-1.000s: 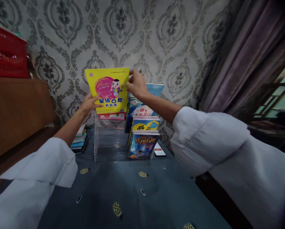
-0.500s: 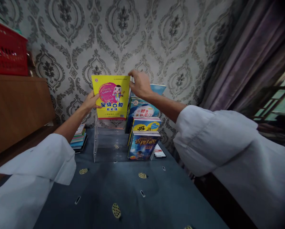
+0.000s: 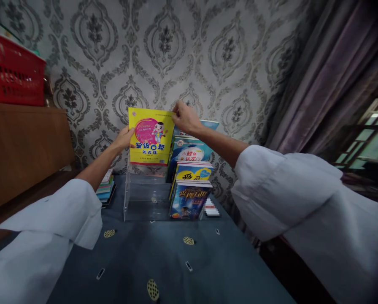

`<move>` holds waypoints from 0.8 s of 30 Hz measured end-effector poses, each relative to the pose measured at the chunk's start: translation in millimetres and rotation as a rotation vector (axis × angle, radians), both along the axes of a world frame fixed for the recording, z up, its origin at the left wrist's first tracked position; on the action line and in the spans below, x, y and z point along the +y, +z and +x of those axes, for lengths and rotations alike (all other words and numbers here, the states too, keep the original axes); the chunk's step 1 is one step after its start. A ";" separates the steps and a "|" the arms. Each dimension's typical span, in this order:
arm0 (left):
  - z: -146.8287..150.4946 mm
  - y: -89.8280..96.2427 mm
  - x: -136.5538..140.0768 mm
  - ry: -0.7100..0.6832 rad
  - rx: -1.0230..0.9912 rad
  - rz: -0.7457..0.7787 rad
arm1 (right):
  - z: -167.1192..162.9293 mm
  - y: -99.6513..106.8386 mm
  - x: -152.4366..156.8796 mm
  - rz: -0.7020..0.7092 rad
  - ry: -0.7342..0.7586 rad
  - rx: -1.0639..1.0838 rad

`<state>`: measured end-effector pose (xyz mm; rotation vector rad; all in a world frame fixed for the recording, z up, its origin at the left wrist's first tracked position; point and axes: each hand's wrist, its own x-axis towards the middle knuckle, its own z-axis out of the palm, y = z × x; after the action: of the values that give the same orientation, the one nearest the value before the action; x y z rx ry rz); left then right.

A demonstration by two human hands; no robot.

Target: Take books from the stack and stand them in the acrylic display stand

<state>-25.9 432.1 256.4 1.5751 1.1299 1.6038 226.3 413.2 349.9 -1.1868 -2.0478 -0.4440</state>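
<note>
A yellow workbook with a pink circle and a cartoon child on its cover stands upright at the back of a clear tiered book rack. My left hand grips its left edge, with some fingers hidden behind it. At the top right corner, my right hand pinches the same workbook. To its right, the rack holds a teal picture book, yellow-and-blue books and, in front, a dark blue book. The left half of the lower tiers shows bare clear plastic.
A pile of books lies left of the rack. A phone-like flat object, partly pixelated, lies to the right. A red basket stands on a wooden cabinet at the left. The patterned wall rises behind; a curtain hangs right.
The view has tilted up slightly, so most things sit lower in the picture. The workbook has shifted a little to the right relative to the rack, with both hands still on it.
</note>
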 end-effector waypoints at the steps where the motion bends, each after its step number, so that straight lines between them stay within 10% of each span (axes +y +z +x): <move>1: -0.1 0.1 -0.7 -0.007 -0.001 0.002 | -0.3 1.0 0.3 -0.010 -0.013 0.015; 24: 3.8 -10.5 -0.5 -0.041 -0.113 -0.018 | -5.1 11.9 -12.9 -0.088 -0.049 0.006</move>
<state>-22.1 431.7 245.9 1.4673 1.0423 1.6299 221.2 400.3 361.8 -1.2915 -2.0543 -0.3768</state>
